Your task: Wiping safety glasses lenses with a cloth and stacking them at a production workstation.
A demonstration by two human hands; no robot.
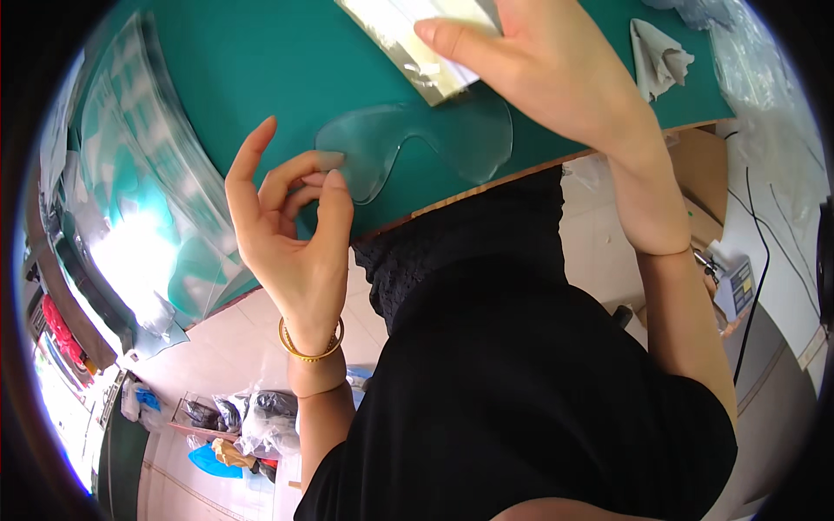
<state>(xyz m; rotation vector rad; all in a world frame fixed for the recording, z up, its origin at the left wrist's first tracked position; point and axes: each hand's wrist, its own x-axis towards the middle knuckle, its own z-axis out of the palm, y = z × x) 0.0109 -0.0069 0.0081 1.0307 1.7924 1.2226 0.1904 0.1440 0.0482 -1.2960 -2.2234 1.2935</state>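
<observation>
A clear, curved plastic lens (417, 143), shaped like a goggle visor, lies on the green mat (261, 69) near the table's front edge. My left hand (291, 221), with a gold bangle on the wrist, pinches the lens's left end between thumb and fingers. My right hand (539, 65) reaches over the lens and holds a flat clear plastic bag (408, 39) with something white inside, just beyond the lens.
A stack of clear plastic sleeves (143, 165) lies on the mat's left side. A crumpled white cloth (656, 56) sits at the right, with more clear plastic (747, 61) beyond it. Bagged goods (252, 417) stand on the tiled floor below left.
</observation>
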